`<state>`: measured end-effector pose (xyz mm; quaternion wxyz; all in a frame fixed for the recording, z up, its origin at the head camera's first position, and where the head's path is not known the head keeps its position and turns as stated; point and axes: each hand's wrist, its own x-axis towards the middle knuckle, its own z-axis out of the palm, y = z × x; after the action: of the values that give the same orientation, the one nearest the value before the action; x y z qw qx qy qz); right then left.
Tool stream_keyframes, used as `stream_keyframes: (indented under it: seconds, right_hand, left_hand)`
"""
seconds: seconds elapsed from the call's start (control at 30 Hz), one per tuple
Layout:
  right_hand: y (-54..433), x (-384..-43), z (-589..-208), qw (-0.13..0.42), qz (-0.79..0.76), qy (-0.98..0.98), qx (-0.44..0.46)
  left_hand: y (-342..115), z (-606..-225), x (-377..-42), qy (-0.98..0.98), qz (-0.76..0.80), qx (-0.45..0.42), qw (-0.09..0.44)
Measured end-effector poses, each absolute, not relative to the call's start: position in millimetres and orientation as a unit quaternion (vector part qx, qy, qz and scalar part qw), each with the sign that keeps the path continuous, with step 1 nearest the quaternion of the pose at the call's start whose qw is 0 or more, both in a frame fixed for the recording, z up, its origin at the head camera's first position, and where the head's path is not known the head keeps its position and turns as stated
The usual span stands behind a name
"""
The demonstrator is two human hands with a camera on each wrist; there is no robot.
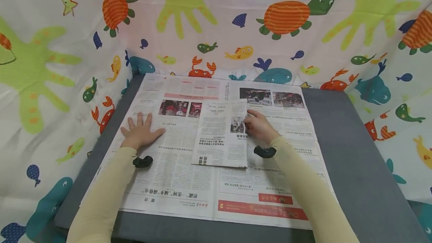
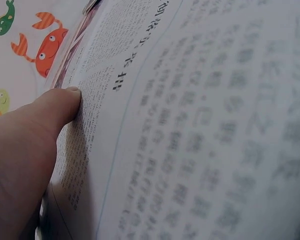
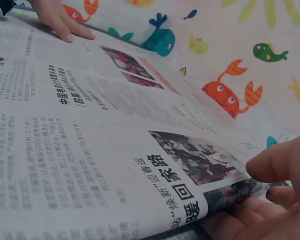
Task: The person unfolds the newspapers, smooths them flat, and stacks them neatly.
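A large newspaper sheet (image 1: 175, 183) lies spread out, and a smaller folded newspaper piece (image 1: 216, 134) rests on its middle. My left hand (image 1: 139, 135) lies palm down on the left part of the sheet, fingers spread. In the left wrist view its thumb (image 2: 35, 135) touches the printed page. With thumb above and fingers underneath, my right hand (image 1: 261, 127) pinches the right edge of the folded newspaper. The right wrist view shows that edge of the folded newspaper (image 3: 90, 165) slightly raised and curved in the right hand (image 3: 280, 175); the tips of the lower fingers are hidden beneath it.
Under the sheet is a grey table (image 1: 354, 160), bare along its right side and front. A white cloth with printed sea animals (image 1: 216, 55) hangs behind it and at both sides. Dark devices sit at the left wrist (image 1: 143, 161) and right wrist (image 1: 264, 152).
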<state>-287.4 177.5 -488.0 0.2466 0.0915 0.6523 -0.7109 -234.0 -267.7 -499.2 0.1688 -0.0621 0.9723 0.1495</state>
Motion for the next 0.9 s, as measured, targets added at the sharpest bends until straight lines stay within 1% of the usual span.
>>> stream_keyframes:
  seconds: [0.2,0.33,0.4,0.47,0.53,0.6,0.67,0.73,0.8,0.9]
  right_hand:
    - [183,-286,-475,0.221,-0.653,0.717,0.104]
    - [183,-282,-466,0.177,-0.58,0.791,0.087]
    - [176,-276,-460,0.145,-0.518,0.841,0.051]
    - [164,-268,-452,0.112,-0.449,0.886,-0.005]
    - [147,-258,-445,0.092,-0.386,0.915,-0.077]
    - [128,-248,-441,0.08,-0.324,0.93,-0.156]
    - [107,-236,-441,0.087,-0.263,0.936,-0.218]
    - [90,-227,-447,0.105,-0.211,0.938,-0.254]
    - [75,-219,-454,0.129,-0.168,0.94,-0.266]
    - [58,-210,-467,0.164,-0.131,0.943,-0.26]
  left_hand:
    - [-269,-504,-236,0.972,0.153,-0.059,0.167]
    - [-272,-506,-238,0.973,0.157,-0.058,0.16]
    - [-272,-504,-237,0.974,0.16,-0.058,0.151]
    - [-265,-499,-236,0.976,0.163,-0.049,0.135]
    - [-250,-492,-234,0.978,0.169,-0.019,0.118]
    - [-229,-485,-232,0.978,0.174,0.032,0.107]
    - [-207,-481,-227,0.973,0.177,0.092,0.113]
    - [-188,-479,-223,0.965,0.176,0.141,0.132]
    - [-175,-480,-219,0.96,0.165,0.17,0.153]
    - [-166,-484,-217,0.956,0.147,0.181,0.179]
